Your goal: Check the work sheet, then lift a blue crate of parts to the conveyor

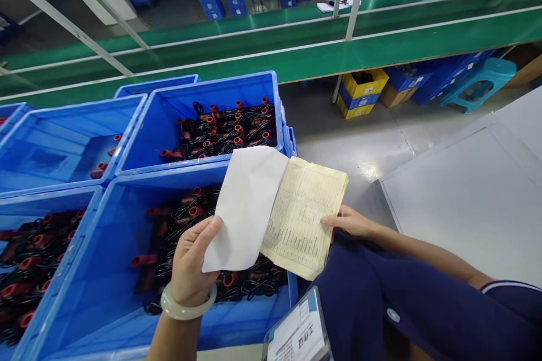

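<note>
at the frame's centre, the left hand [193,262] pinched a white sheet [249,208], seemingly to hold it clear of the yellowed printed page [302,211]; the right hand [352,222] clasped that page's right edge, perhaps steadying it, print exposed, partly over the lower-left blue bin [101,268].

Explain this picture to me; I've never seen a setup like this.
There's no machine here: a person works with two bare hands, and a camera worn on their head looks forward and down. The left hand, with a pale bracelet at its wrist, holds a white sheet. The right hand grips yellowish printed sheets by their right edge. Below the papers is a blue plastic crate holding dark-red parts and coiled black cords. A green bench runs behind.
</note>
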`<state>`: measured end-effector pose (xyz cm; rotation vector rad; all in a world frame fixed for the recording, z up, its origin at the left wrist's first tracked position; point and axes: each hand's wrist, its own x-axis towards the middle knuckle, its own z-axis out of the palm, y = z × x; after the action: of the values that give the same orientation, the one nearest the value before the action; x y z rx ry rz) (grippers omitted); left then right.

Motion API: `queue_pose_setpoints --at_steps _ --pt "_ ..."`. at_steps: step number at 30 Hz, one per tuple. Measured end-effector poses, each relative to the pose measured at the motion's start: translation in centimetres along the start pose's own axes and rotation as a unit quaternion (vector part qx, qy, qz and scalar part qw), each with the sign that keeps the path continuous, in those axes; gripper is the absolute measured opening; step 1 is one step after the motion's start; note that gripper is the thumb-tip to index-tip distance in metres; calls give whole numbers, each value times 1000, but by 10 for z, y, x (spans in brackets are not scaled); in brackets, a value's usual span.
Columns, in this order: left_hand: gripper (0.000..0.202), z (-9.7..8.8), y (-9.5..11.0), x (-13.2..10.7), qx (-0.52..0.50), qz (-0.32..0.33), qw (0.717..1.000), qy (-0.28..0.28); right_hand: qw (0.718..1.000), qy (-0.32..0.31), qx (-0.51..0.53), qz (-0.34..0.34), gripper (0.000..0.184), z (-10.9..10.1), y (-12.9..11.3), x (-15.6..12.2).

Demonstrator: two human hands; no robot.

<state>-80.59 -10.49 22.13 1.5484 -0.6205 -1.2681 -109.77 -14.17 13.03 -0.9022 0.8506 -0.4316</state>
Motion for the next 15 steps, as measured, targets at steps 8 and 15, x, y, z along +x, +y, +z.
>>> queue_pose_setpoints --at_steps 8,15 --pt "42 0 1 -2 -26 -12 999 15 1000 2 -6 -16 46 -1 3 -1" --pt "41 0 1 -2 -20 -16 999 20 1000 9 -4 -11 44 2 1 -2"
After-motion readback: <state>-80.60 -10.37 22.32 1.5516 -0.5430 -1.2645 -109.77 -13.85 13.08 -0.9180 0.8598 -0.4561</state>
